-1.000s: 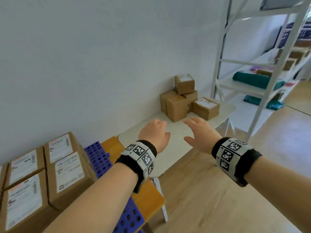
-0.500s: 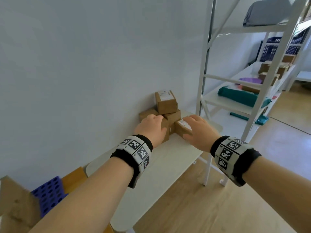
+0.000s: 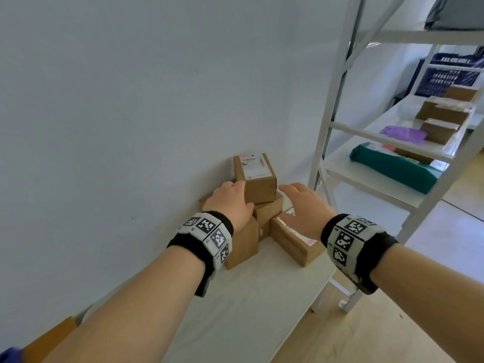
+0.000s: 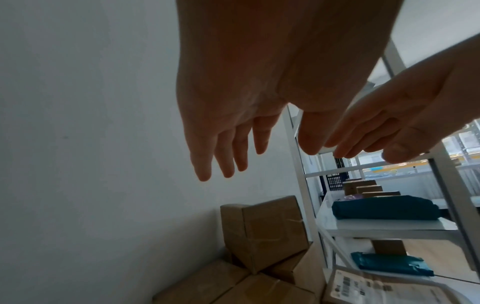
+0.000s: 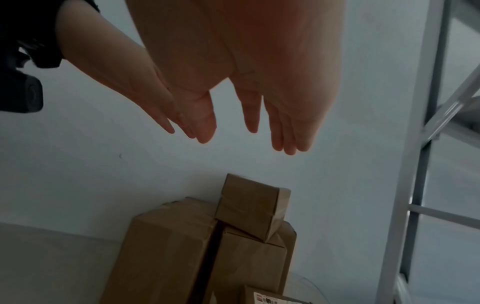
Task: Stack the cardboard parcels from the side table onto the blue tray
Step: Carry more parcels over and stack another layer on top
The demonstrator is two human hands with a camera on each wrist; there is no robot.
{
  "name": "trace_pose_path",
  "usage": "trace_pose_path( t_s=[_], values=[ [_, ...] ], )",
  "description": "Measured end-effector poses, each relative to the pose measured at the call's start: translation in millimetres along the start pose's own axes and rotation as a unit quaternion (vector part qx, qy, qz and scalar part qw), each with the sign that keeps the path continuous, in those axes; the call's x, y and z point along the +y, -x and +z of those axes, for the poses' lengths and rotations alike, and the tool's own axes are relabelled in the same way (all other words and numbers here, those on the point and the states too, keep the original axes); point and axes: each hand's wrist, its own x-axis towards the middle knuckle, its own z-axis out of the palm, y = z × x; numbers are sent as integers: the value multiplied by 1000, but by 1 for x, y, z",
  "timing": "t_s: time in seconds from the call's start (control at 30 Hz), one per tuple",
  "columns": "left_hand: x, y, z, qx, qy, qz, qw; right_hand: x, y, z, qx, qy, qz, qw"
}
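Observation:
A small cardboard parcel with a white label tops a pile of several parcels at the far end of the white side table, against the wall. My left hand is at its left side and my right hand just to its right, both with fingers straight. From the left wrist the left fingers hover above the top parcel. From the right wrist the right fingers hang above the top parcel, clear of it. Only a blue sliver shows at the bottom left corner.
A white metal rack stands right of the table, close to my right hand; its shelves hold a teal bag, a purple bag and more boxes. The wall runs along the left. Wooden floor lies below on the right.
Both hands moved forward along the side table and rose from the lower parcels to flank the top parcel. The tray with its stacked parcels slid out of view.

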Motion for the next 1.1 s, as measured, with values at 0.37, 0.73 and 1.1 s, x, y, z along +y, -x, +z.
trace_pose_path(
  t_s=[0.37,0.73,1.1],
  values=[
    [-9,-99,29,-41,27,-115,992,39,-120,16,-69,-48,-38,996],
    [-1,-125,54,4,35,-132,991,53,-161,42,-77,-114,-60,989],
    [-12,-53,28,80,31,-97,992,9,-103,33,-6,-122,-76,990]
  ],
)
